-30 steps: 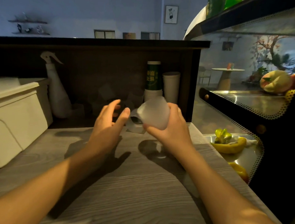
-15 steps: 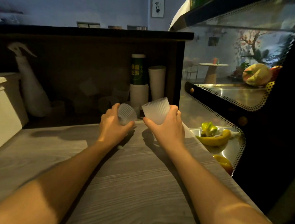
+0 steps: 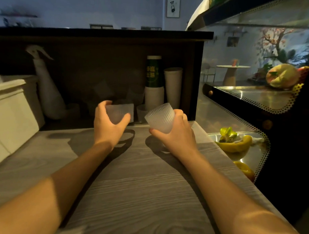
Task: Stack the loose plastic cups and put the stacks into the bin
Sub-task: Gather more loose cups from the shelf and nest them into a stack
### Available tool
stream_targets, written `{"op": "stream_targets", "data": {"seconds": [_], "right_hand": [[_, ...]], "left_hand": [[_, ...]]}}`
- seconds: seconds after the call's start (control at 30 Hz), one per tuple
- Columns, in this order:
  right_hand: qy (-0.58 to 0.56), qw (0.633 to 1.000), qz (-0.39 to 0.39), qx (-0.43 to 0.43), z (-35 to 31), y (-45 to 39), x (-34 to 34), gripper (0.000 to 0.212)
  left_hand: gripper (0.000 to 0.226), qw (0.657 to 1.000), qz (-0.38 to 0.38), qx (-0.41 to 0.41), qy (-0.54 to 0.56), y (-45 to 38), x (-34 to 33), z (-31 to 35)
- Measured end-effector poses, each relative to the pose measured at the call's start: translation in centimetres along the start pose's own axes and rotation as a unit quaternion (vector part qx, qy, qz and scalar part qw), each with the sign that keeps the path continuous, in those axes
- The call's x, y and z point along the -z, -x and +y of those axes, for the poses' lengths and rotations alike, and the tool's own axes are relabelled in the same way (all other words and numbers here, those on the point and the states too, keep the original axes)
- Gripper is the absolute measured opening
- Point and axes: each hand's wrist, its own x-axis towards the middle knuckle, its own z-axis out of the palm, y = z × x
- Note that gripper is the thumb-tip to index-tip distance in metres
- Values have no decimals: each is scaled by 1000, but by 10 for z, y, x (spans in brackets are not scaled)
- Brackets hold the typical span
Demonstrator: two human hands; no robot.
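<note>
— What's the person got on their arms?

— Nothing that I can see. Both forearms are bare from the lower edge of the view right up to the wrists: no sleeves, no cuffs.

— Any watch, bracelet, rings?

— The left hand [image 3: 108, 126] and the right hand [image 3: 176, 133] are both bare, no gloves. The wrists look plain too. The light is dim and warm, so a thin ring could escape me.

— And the rest of them?

— Only two long, slim forearms and the hands show; anything worn higher up lies outside the view.
</note>
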Motion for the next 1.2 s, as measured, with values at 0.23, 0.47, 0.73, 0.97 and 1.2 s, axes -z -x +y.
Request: {"op": "stream_targets", "data": {"seconds": [0.23, 0.47, 0.73, 0.97, 1.2], "right_hand": [[9, 1000, -10, 23, -5, 3, -2, 83], [26, 997, -32, 70, -5, 5, -4, 83], [9, 994, -53, 91, -6, 6, -3, 80], [-59, 995, -53, 66, -11, 7, -3, 76], [-83, 996, -25, 29, 1, 3, 5, 80]], "left_hand": [[86, 997, -6, -63, 49, 14, -5, 19], [65, 992, 26, -59, 109, 13, -7, 32], [73, 983, -58, -140, 99, 23, -9, 35], [63, 978, -91, -138, 129, 28, -14, 35], [72, 974, -202, -88, 55, 36, -26, 32]]}}
